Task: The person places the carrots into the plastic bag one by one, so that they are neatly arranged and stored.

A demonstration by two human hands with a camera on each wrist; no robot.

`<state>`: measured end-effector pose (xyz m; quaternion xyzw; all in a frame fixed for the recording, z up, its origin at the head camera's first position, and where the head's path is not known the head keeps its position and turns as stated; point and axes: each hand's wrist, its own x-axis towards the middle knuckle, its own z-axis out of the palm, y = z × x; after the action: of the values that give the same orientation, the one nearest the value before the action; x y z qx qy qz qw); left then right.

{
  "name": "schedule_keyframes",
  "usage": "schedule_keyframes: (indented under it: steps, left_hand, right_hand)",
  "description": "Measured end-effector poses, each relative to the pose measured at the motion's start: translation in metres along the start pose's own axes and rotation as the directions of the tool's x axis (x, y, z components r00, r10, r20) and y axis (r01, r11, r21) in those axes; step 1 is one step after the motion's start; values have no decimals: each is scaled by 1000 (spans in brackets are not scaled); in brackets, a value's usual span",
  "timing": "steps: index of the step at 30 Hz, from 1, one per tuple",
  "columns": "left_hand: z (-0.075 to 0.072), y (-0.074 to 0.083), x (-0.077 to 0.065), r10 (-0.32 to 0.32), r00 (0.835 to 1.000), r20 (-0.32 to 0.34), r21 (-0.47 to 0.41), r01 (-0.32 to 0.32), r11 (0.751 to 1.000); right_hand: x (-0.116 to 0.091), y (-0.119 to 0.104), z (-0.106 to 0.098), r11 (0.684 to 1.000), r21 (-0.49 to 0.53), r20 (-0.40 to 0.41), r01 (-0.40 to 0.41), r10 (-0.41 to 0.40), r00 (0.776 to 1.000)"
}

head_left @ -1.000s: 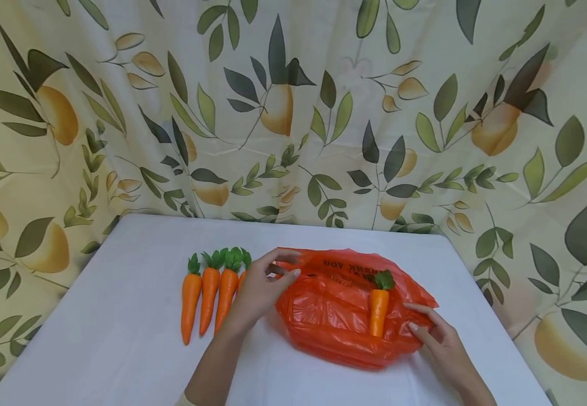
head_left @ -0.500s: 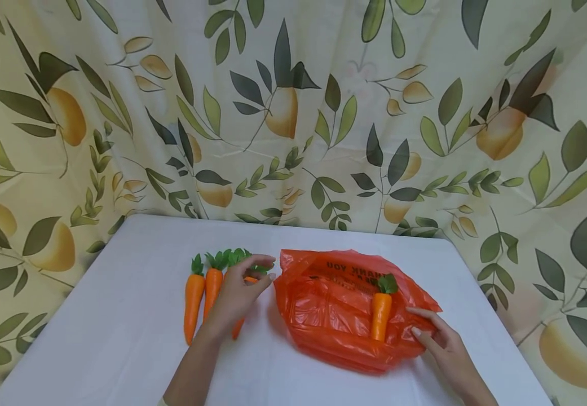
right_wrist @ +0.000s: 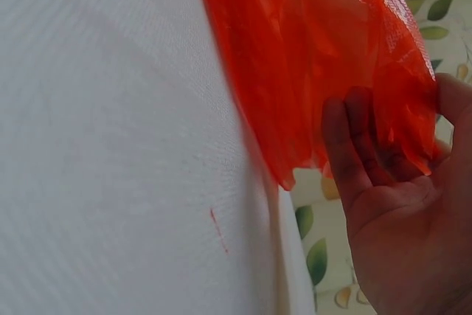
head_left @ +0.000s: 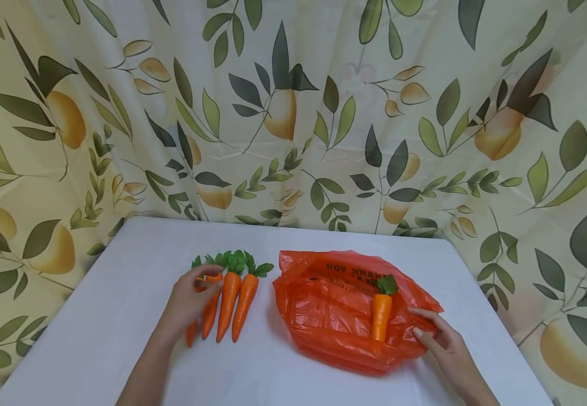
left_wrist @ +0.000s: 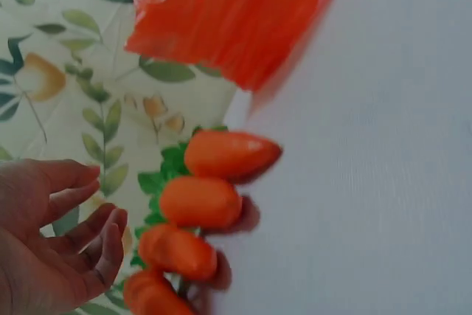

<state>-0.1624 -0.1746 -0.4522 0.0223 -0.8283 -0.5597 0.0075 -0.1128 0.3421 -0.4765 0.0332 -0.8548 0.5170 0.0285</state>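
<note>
My left hand (head_left: 188, 300) is over the leftmost carrots, fingers loosely bent and nothing between them. Several orange carrots with green leafy tops lie side by side; the rightmost carrot (head_left: 245, 307) shows whole, while the hand partly covers the left ones. In the left wrist view, the left hand (left_wrist: 63, 237) is beside the leafy ends, apart from the carrots (left_wrist: 200, 202). My right hand (head_left: 445, 344) pinches the right edge of a red plastic bag (head_left: 323, 316), its mouth spread. One carrot (head_left: 381, 317) rests in the bag, leaves up. The right wrist view shows fingers through the thin plastic (right_wrist: 295, 57).
A white-covered table (head_left: 95, 338) bears everything. Behind it hangs a cream curtain (head_left: 323, 129) printed with leaves and fruit. Dark mirrored lettering runs across the bag's inner back side.
My left hand has moved left from the bag's left edge, across the row of carrots to its left end, uncovering the right carrots. The right hand keeps its place at the bag.
</note>
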Motion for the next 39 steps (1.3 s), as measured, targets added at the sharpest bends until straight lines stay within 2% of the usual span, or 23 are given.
schedule_keyframes:
  steps: [4, 8, 16, 25, 31, 39]
  left_hand:
    - [-16, -15, -2, -51, 998, -25, 5, 51, 999]
    - [-26, -24, -3, -71, 996, -51, 15, 71, 997]
    - [-36, -36, 1, -105, 991, -81, 17, 107, 994]
    - [-44, -46, 0, -111, 989, -97, 69, 118, 991]
    - [-45, -51, -1, -120, 990, -73, 84, 126, 988]
    - [-46, -56, -2, -151, 988, 18, 68, 149, 986]
  right_hand:
    - [1, 3, -1, 1000, 8, 6, 11, -11, 1000]
    - [2, 5, -1, 1000, 20, 8, 24, -24, 1000]
    - [1, 5, -2, 1000, 17, 1, 14, -14, 1000]
    - [1, 1, -3, 1000, 10, 0, 4, -4, 1000]
    - [0, 0, -2, 1000, 6, -6, -28, 28, 1000]
    - [2, 3, 0, 1000, 10, 2, -26, 26, 1000]
